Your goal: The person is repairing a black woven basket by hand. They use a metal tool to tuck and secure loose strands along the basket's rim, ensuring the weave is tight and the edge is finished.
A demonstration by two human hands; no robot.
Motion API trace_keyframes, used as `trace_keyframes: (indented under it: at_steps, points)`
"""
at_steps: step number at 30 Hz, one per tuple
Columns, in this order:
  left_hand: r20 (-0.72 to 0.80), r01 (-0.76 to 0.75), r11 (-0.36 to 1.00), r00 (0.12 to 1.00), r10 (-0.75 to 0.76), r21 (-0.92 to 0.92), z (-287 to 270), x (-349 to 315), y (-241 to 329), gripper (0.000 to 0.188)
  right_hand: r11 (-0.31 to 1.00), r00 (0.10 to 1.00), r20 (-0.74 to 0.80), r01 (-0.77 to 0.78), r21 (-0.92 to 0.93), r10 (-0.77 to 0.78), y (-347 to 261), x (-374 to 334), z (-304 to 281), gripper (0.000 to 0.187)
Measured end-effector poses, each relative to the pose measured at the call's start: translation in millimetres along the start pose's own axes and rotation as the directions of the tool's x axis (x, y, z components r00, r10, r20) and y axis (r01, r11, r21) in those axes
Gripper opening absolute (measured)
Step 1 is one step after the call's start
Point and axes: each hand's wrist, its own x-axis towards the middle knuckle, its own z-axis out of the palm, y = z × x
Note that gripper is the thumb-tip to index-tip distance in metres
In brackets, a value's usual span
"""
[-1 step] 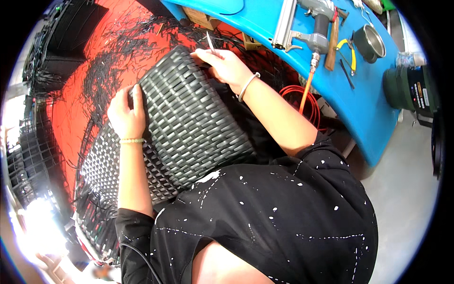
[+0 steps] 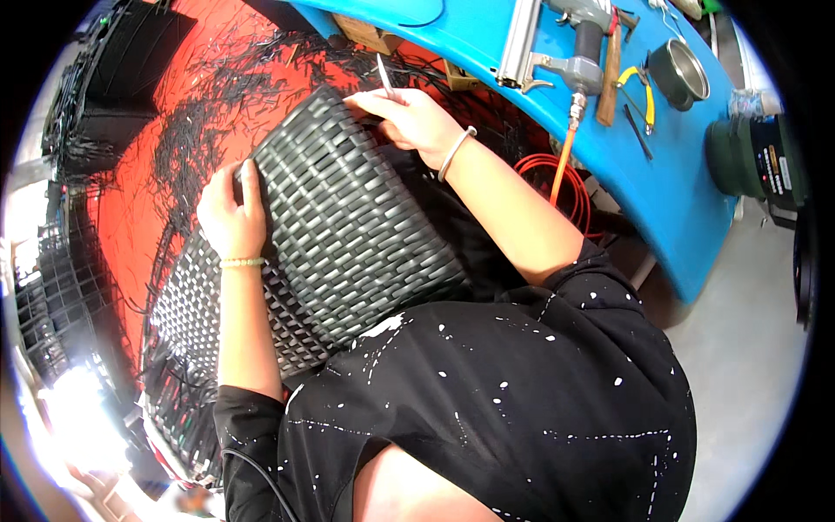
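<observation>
A boxy black wicker piece (image 2: 357, 209), woven from flat glossy strips, leans against my lap. My left hand (image 2: 230, 209) grips its upper left edge, thumb on the near face and the other fingers partly hidden. At the top right corner, my right hand (image 2: 417, 122) is closed around a slim, pointed metal tool (image 2: 384, 76). The tool's silver tip sticks up past the fingers, and its lower part is hidden in the hand; I cannot make out its exact kind. The right fingertips are at the weave's edge; whether they touch it is unclear.
A blue table (image 2: 687, 217) on the right bears an air-powered nailer (image 2: 583, 70), a hammer (image 2: 611, 78), yellow-handled pliers (image 2: 648, 100) and a metal cup (image 2: 678, 74). An orange hose (image 2: 564, 170) hangs off its edge. Black strip scraps (image 2: 187, 130) litter the red floor covering (image 2: 130, 209).
</observation>
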Motion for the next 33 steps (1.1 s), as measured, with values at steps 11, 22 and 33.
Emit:
trace_keyframes:
  at_steps: [11, 22, 33]
  points:
    - [-0.024, -0.013, 1.000, 1.000, 0.013, -0.018, 9.0, 0.2, -7.9, 0.027, 0.978, 0.977, 0.052, 0.209, -0.024, -0.208, 16.6, 16.6, -4.0, 0.031]
    - [-0.064, -0.032, 0.999, 0.997, 0.031, -0.009, 2.9, -1.2, -2.5, 0.024, 0.469, 0.887, 0.048, 0.289, -0.835, -0.460, -14.7, -34.8, 2.7, 0.038]
    - [-0.064, -0.008, 1.000, 0.998, 0.008, 0.013, 5.2, 1.0, -4.6, 0.034, -0.193, 0.799, 0.340, 0.280, -0.940, -0.496, -56.8, -23.6, 20.3, 0.021]
